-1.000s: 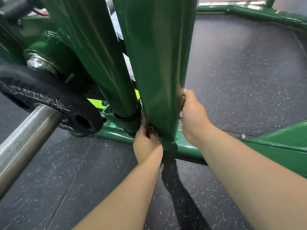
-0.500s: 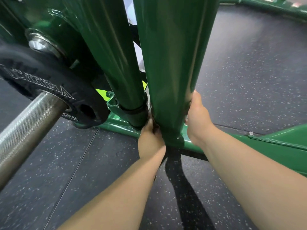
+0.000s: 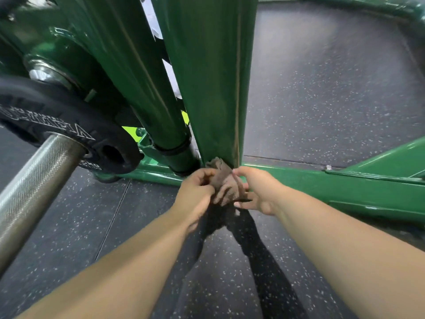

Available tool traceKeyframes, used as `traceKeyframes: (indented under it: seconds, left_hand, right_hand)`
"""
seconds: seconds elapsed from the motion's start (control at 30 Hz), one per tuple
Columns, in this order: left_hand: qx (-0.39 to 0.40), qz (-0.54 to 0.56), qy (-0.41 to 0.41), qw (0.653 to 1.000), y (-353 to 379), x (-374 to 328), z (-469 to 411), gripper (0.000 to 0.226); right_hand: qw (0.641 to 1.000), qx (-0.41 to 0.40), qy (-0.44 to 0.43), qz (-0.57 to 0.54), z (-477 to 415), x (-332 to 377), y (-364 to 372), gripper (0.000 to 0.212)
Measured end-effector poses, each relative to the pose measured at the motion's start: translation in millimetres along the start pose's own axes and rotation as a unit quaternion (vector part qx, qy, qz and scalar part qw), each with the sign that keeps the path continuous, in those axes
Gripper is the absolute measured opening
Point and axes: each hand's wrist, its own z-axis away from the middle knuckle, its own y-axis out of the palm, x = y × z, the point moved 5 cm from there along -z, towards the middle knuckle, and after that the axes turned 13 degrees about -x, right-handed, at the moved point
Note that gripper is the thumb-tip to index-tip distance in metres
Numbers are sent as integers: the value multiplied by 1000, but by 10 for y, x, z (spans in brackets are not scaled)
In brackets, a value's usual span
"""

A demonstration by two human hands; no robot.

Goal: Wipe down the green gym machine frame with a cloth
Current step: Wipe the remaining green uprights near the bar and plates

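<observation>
Head view: a crumpled grey-brown cloth [image 3: 224, 185] sits bunched at the foot of the glossy green steel upright [image 3: 211, 77], pinched between the left hand [image 3: 197, 192] and right hand [image 3: 257, 192]. A knurled steel barbell [image 3: 34, 180] with a black plate [image 3: 69, 134] crowds the left side.

Dark speckled rubber floor [image 3: 322, 100] carries green frame base rail [image 3: 345, 189].
</observation>
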Motion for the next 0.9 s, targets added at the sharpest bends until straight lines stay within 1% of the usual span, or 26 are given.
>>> traceKeyframes:
  seconds: [0.07,0.1,0.13,0.17,0.2,0.23,0.27,0.3,0.37,0.43,0.47,0.57,0.63,0.67,0.7,0.77,0.87,0.9]
  left_hand:
    - [24,28,-12,999,87,-47,31,45]
    - [24,41,-19,999,90,-36,32,43]
    - [14,52,-28,998,74,-16,27,40]
    - [-10,72,-41,997,32,2,12,37]
    - [-43,91,-51,994,-22,11,-18,34]
    - [-73,111,-57,990,-76,6,-44,33]
    - [-87,124,-57,987,-101,-12,-68,34]
    - [-91,135,-53,985,-111,-46,-93,37]
    - [-92,136,-32,986,-119,-126,-135,43]
    - [-100,108,-10,989,-136,-181,-168,49]
    - [-104,93,-1,990,-139,-206,-164,51]
    - [-104,107,10,989,-120,-238,-170,53]
    - [-118,149,29,981,-120,-315,-157,56]
    - [-128,161,45,978,-128,-386,-133,57]
    - [-134,162,65,975,-134,-462,-109,56]
    - [-129,153,90,975,-155,-536,-115,55]
    - [-83,104,83,988,-156,-512,-183,57]
    - [-68,84,75,991,-165,-489,-195,59]
  right_hand:
    - [998,59,-14,-19,57,-7,60,21]
    - [998,49,-28,-26,31,19,49,18]
    - [998,8,-45,-37,-46,41,-16,11]
    - [995,-60,-64,-44,-119,68,-128,11]
    - [986,-133,-84,-52,-187,103,-262,18]
    - [970,-207,-107,-74,-237,145,-393,24]
    - [955,-251,-127,-96,-236,196,-484,30]
    - [951,-247,-146,-116,-254,247,-507,37]
    - [967,-157,-168,-114,-312,352,-365,49]
    - [979,-81,-177,-65,-263,454,-166,46]
    - [978,-72,-187,-55,-226,524,-116,43]
    - [968,-55,-217,-111,-123,809,-52,38]
    - [964,3,-218,-151,-83,991,-13,45]
    - [965,27,-213,-150,-96,1050,-2,45]
    - [967,42,-212,-134,-118,1085,-8,43]
    - [974,44,-213,-62,-215,1104,13,41]
    - [975,43,-217,22,-272,1069,84,33]
    - [976,46,-213,30,-283,1040,106,35]
